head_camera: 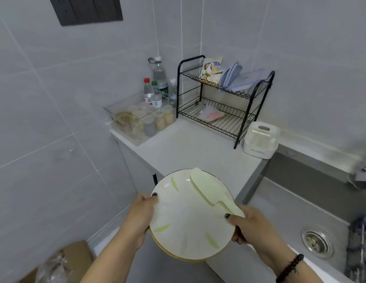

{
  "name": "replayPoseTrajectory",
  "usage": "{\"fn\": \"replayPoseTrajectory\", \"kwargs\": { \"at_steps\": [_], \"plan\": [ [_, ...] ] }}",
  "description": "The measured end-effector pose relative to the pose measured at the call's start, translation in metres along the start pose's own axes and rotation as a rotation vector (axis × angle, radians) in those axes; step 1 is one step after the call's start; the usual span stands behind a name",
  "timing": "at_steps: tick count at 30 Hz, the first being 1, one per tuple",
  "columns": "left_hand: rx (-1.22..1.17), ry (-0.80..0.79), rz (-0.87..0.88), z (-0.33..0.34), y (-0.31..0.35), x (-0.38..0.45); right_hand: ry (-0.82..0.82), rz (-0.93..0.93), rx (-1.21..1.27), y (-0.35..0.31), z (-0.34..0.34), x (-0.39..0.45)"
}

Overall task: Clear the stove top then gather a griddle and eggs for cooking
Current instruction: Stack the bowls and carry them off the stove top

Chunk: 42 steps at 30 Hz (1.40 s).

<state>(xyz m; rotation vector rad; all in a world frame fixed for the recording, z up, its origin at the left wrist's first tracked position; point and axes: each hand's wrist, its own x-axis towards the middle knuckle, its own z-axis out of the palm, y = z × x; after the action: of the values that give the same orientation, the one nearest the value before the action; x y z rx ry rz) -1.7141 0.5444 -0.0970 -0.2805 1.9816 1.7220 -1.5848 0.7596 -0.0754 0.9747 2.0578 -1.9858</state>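
Observation:
I hold a round white plate with green leaf marks in both hands, in front of the counter edge. A pale green plastic knife lies across the plate's upper right. My left hand grips the left rim with the thumb on top. My right hand grips the right rim, its thumb pressing the knife's handle. A gold-edged rim of something shows under the plate. No stove, griddle or eggs are in view.
A grey counter carries a black two-tier wire rack, a clear bin of jars, bottles and a white basket. A steel sink lies at right. A cardboard box sits lower left.

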Motion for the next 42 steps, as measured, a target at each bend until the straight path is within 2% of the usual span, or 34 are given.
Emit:
{"fn": "replayPoseTrajectory", "kwargs": {
  "at_steps": [6, 10, 18, 25, 30, 36, 42],
  "plan": [
    [-0.014, 0.116, 0.085, 0.032, 0.044, 0.078, -0.017, -0.052, -0.111, -0.059, -0.014, 0.096],
    [-0.006, 0.165, 0.064, 0.033, 0.063, 0.136, -0.039, -0.062, -0.133, -0.088, -0.01, 0.148],
    [0.066, 0.123, 0.033, 0.019, 0.091, 0.254, -0.013, 0.014, -0.068, -0.108, 0.025, 0.248],
    [0.121, 0.014, -0.002, 0.009, 0.131, 0.377, 0.138, 0.063, 0.017, -0.128, 0.077, 0.33],
    [0.259, -0.094, -0.017, 0.012, 0.143, 0.442, 0.299, 0.122, 0.114, -0.133, 0.104, 0.372],
    [0.354, -0.199, 0.023, 0.043, 0.143, 0.468, 0.413, 0.207, 0.15, -0.129, 0.097, 0.388],
    [0.372, -0.176, -0.003, 0.069, 0.137, 0.488, 0.49, 0.247, 0.13, -0.126, 0.093, 0.4]
  ]
}}
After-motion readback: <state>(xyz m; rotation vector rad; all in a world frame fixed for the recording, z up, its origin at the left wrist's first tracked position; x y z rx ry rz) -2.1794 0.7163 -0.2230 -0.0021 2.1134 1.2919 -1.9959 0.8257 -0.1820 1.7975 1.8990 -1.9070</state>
